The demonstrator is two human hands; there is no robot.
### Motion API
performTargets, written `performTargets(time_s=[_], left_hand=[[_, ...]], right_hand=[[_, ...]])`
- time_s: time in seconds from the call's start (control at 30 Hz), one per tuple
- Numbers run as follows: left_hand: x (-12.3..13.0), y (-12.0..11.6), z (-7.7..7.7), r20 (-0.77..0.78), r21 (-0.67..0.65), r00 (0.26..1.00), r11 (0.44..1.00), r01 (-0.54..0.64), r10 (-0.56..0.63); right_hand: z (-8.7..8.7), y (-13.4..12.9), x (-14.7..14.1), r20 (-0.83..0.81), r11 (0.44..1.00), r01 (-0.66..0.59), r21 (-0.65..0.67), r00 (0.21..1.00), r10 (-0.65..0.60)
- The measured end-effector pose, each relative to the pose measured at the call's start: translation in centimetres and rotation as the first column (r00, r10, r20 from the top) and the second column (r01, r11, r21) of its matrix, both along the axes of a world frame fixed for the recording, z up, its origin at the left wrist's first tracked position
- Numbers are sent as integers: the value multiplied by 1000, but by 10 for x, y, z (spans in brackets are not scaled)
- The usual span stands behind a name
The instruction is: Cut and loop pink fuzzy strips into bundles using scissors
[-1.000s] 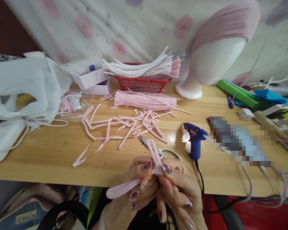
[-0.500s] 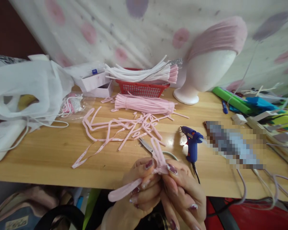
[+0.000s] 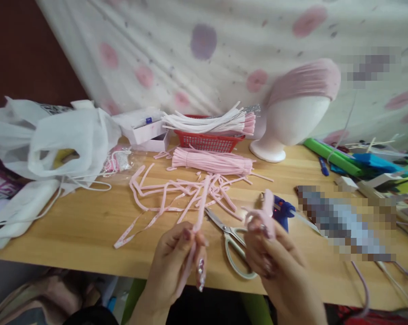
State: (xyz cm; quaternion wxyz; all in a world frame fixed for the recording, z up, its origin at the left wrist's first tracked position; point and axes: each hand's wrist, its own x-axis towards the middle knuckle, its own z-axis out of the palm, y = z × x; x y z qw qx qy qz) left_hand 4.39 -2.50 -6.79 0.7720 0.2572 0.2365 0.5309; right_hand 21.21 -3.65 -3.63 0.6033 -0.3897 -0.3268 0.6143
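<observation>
The left hand pinches a straight pink pipe cleaner that points toward twelve o'clock. At three o'clock from it, apart, the right hand grips a looped pink pipe cleaner. Scissors lie on the wooden table between the hands. A blue glue gun stands just behind the right hand. Loose pink strips sprawl at twelve o'clock.

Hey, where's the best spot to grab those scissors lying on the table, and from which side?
Take the scissors by the pale green handle loops, coming from the near table edge. The loops point toward the person, between the left hand and right hand, while the metal blades point away toward the loose pink strips. One loop is partly hidden behind the right hand.
</observation>
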Motion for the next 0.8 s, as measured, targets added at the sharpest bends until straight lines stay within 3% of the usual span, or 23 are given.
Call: performTargets(time_s=[0.17,0.27,0.37,0.47,0.53,0.7,0.77,0.8], left_hand=[[0,-10,5,-298,11,945,989,145,-135],[1,-14,11,-344,23,930,989,144,-127],[5,-18,15,-389,80,921,996,26,8],[11,-21,16,-457,217,870,972,-91,183],[13,-24,16,-462,247,858,961,-121,226],[8,-24,14,-388,37,900,980,-198,197],[4,-22,14,-363,-6,881,945,-328,303],[2,-20,14,-354,-4,857,916,-402,375]], right_hand=[[-14,10,-22,186,988,-42,-151,980,70],[-11,11,-26,31,975,-126,-184,991,134],[-6,8,-32,-113,977,-130,-170,987,112],[-5,4,-42,-181,982,-48,-180,983,15],[-7,3,-45,-179,982,-1,-188,983,-33],[-14,10,-27,147,987,-100,-124,982,118],[-15,16,-18,432,994,-103,-47,895,113],[-14,20,-15,610,992,-125,-9,786,104]])
